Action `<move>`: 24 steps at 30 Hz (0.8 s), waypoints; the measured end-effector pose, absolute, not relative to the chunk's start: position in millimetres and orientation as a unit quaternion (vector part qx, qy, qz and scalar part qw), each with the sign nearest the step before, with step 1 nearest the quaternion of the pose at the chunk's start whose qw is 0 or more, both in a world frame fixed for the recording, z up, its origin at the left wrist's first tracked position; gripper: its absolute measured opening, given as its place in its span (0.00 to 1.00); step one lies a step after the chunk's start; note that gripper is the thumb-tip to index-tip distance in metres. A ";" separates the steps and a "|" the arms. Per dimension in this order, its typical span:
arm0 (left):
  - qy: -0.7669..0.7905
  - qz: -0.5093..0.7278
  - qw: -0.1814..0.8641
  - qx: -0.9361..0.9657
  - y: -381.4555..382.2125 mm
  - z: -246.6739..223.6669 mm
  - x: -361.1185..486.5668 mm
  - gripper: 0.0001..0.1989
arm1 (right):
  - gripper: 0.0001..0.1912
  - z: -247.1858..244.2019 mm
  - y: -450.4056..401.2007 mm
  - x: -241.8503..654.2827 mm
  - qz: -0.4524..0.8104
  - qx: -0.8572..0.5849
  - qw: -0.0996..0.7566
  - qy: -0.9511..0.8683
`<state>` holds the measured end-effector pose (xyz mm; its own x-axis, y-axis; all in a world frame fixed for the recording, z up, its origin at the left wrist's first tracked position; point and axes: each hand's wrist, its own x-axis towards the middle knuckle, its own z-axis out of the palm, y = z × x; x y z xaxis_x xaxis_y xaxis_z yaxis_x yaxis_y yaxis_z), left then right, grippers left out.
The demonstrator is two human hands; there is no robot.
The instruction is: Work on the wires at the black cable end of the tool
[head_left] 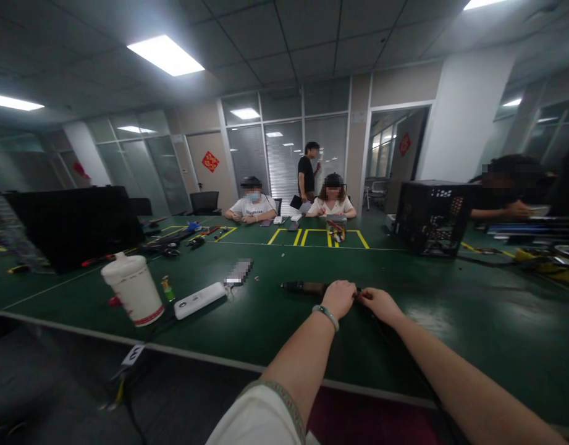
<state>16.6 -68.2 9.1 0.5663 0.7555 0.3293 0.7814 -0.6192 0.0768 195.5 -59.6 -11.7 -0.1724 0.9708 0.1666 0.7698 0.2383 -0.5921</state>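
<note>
My left hand, with a pale beaded bracelet at the wrist, lies over the right end of a dark rod-shaped hand tool on the green table mat. My right hand comes in from the right, its fingertips pinched at the same end of the tool. A dark cable seems to run from under my hands toward the table's near edge. The part of the tool between my hands is hidden.
To the left stand a white paper cup with a lid, a small green bottle and a white power bank. A black computer case stands ahead right. Seated co-workers work at the far end, among scattered tools.
</note>
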 end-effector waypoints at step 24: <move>-0.458 -0.060 0.031 -0.887 -108.1 27.1 20.0 0.25 | 0.08 9.6 -100.1 189.8 0.153 -0.614 0.258 -0.730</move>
<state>20.0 -108.1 27.1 0.5739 0.8077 0.1352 0.8151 -0.5793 0.0005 189.8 -100.1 9.6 -0.1133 0.9755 0.1889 0.8169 0.1996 -0.5412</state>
